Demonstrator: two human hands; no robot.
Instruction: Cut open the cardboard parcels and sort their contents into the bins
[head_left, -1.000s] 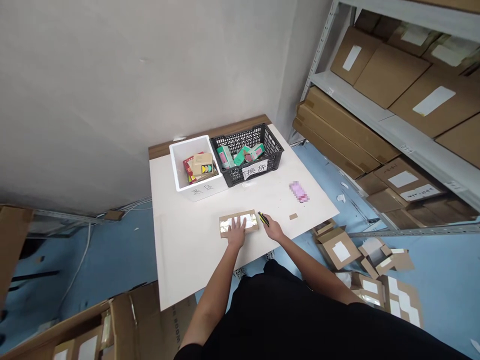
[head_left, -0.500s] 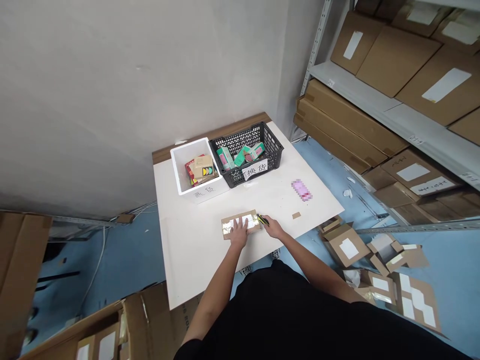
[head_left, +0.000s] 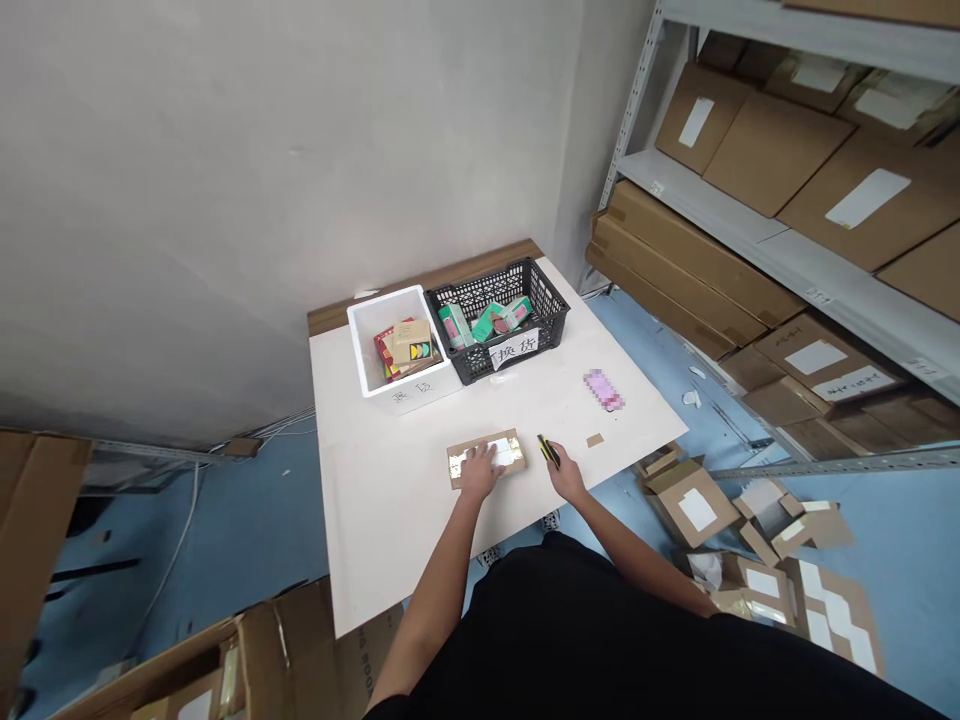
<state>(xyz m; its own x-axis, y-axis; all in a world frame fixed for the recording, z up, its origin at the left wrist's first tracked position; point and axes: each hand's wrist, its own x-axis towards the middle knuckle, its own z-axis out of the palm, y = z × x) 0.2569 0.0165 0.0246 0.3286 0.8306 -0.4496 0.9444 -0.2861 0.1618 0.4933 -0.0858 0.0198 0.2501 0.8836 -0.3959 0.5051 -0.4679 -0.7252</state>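
Observation:
A small flat cardboard parcel [head_left: 506,446] with a white label and shiny tape lies on the white table [head_left: 390,500]. My left hand [head_left: 480,471] rests flat on its near side, fingers spread. My right hand [head_left: 566,478] is closed round a black and yellow utility knife [head_left: 548,450], which sits a little to the right of the parcel and clear of it.
At the table's back stand a white bin [head_left: 361,352] with boxes and a black crate [head_left: 551,310] with green boxes. A pink object [head_left: 603,389] and a cardboard scrap [head_left: 595,440] lie at the right. Opened cartons [head_left: 694,500] litter the floor; shelves [head_left: 750,240] hold cartons.
My right hand has drawn the knife rightwards away from the parcel's right end. The left hand stays on the parcel.

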